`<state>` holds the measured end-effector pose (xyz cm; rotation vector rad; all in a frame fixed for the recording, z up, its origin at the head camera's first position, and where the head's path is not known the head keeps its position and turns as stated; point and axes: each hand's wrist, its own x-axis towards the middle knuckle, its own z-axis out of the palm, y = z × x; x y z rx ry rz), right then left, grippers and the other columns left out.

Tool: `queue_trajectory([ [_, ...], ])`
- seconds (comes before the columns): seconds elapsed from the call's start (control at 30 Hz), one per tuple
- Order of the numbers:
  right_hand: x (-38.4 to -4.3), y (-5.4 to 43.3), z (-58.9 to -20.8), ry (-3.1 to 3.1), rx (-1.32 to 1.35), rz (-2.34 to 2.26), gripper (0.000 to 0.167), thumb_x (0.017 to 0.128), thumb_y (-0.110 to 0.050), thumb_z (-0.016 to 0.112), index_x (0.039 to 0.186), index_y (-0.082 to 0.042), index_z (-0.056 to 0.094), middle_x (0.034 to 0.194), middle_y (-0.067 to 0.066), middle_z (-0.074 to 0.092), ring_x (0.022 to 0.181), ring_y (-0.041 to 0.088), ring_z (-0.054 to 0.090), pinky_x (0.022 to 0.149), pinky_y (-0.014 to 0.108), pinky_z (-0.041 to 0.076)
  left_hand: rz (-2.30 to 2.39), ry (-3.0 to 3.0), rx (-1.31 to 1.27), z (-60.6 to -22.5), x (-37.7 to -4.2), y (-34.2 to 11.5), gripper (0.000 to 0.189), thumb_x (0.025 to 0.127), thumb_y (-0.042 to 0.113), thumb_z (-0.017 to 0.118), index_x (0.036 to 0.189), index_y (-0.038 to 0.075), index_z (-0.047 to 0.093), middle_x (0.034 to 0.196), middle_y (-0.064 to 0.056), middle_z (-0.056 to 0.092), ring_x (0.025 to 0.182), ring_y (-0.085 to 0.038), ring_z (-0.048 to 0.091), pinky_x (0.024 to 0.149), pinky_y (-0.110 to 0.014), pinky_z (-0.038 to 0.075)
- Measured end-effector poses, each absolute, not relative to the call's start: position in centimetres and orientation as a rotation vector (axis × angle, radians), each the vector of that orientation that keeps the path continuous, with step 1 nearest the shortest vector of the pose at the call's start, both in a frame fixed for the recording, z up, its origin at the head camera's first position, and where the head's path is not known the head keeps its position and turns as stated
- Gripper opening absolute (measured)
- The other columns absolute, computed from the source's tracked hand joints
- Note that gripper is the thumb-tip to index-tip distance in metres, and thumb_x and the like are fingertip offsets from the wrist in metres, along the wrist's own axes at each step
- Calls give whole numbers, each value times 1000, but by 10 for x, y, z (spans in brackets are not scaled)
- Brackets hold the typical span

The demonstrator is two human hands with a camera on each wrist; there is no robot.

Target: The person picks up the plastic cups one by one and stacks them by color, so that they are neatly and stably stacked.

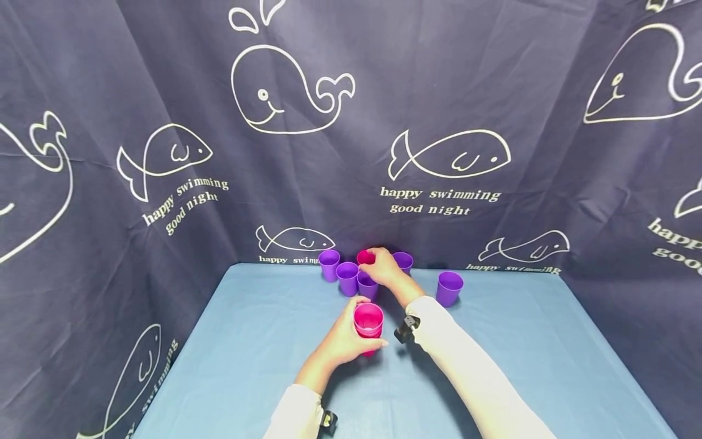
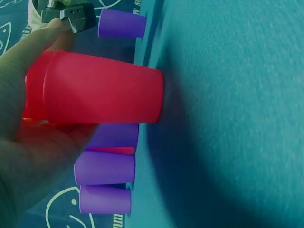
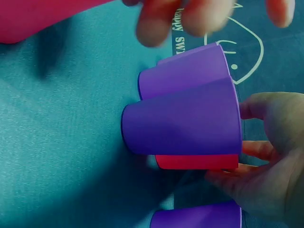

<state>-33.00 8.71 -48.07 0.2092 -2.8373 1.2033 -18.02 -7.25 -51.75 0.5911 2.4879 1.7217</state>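
A nested stack of pinkish-red cups [image 1: 368, 320] stands upright in my left hand [image 1: 342, 338], with thumb and fingers curled around its sides. In the left wrist view the red stack [image 2: 102, 90] looks close to the cloth; I cannot tell whether it touches. Farther back, my right hand [image 1: 386, 268] pinches the rim of another red cup [image 1: 365, 257]. Directly before that cup is a purple cup [image 1: 367, 288]. The right wrist view has this purple cup [image 3: 183, 121] hiding most of the red cup [image 3: 197, 162], with right-hand fingers at the red cup's side.
Two purple cups stand left of the right hand, one [image 1: 348, 280] nearer than the other [image 1: 329, 266]. Behind the right wrist is a purple cup [image 1: 403, 261], and another purple cup [image 1: 450, 289] stands farther right. A dark printed curtain [image 1: 351, 171] borders the blue tabletop [image 1: 247, 366].
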Motion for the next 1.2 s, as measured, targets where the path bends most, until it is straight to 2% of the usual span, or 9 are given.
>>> queue_trajectory([
  [0.17, -334, 88, -481, -2862, 173, 1195, 65, 91, -23, 77, 143, 10, 57, 144, 32, 59, 137, 43, 58, 119, 49, 46, 1712, 2505, 621, -518, -176, -76, 96, 70, 29, 100, 147, 20, 45, 126, 2, 67, 116, -15, 67, 107, -40, 54],
  [0.33, -338, 88, -480, -2862, 108, 1199, 66, 90, -28, 79, 140, 9, 60, 137, 29, 66, 129, 40, 65, 112, 47, 53, 1727, 2575, 630, -510, -171, -78, 93, 72, 29, 99, 149, 25, 46, 132, 0, 64, 120, -17, 66, 108, -41, 54],
  [0.4, -340, 88, -480, -2847, 93, 1199, 65, 90, -29, 79, 138, 9, 61, 135, 29, 68, 127, 40, 67, 110, 47, 54, 1747, 2592, 643, -506, -170, -79, 90, 74, 28, 99, 147, 27, 47, 134, -1, 63, 122, -17, 66, 108, -40, 55],
  [0.6, -344, 90, -482, -2801, 61, 1166, 60, 90, -30, 79, 134, 8, 65, 133, 27, 70, 125, 39, 68, 109, 47, 55, 1767, 2656, 745, -498, -169, -79, 72, 81, 25, 94, 144, 20, 57, 137, -2, 63, 121, -18, 67, 105, -38, 59],
  [0.8, -339, 91, -481, -2742, 104, 1162, 61, 91, -30, 78, 136, 9, 63, 137, 28, 67, 131, 41, 64, 115, 49, 50, 1770, 2657, 733, -501, -169, -80, 55, 84, 21, 91, 135, 20, 68, 133, 2, 66, 122, -15, 65, 102, -35, 60],
  [1.0, -330, 92, -473, -2611, 141, 1226, 64, 89, -29, 80, 140, 3, 59, 136, 24, 67, 128, 39, 65, 113, 50, 51, 1846, 2606, 626, -506, -166, -83, 69, 82, 22, 92, 144, 14, 62, 134, -4, 68, 115, -19, 72, 104, -38, 59],
  [1.1, -326, 95, -468, -2546, 145, 1236, 70, 88, -29, 82, 146, 1, 56, 135, 23, 66, 128, 39, 64, 114, 50, 51, 1869, 2581, 585, -507, -165, -83, 75, 81, 24, 93, 147, 13, 59, 136, -5, 67, 114, -20, 74, 106, -38, 58],
  [1.2, -320, 96, -463, -2494, 158, 1225, 75, 86, -31, 83, 147, 1, 56, 135, 22, 64, 128, 38, 62, 115, 49, 50, 1889, 2555, 560, -507, -165, -82, 72, 80, 24, 94, 145, 16, 61, 135, -4, 68, 115, -20, 73, 108, -38, 57],
])
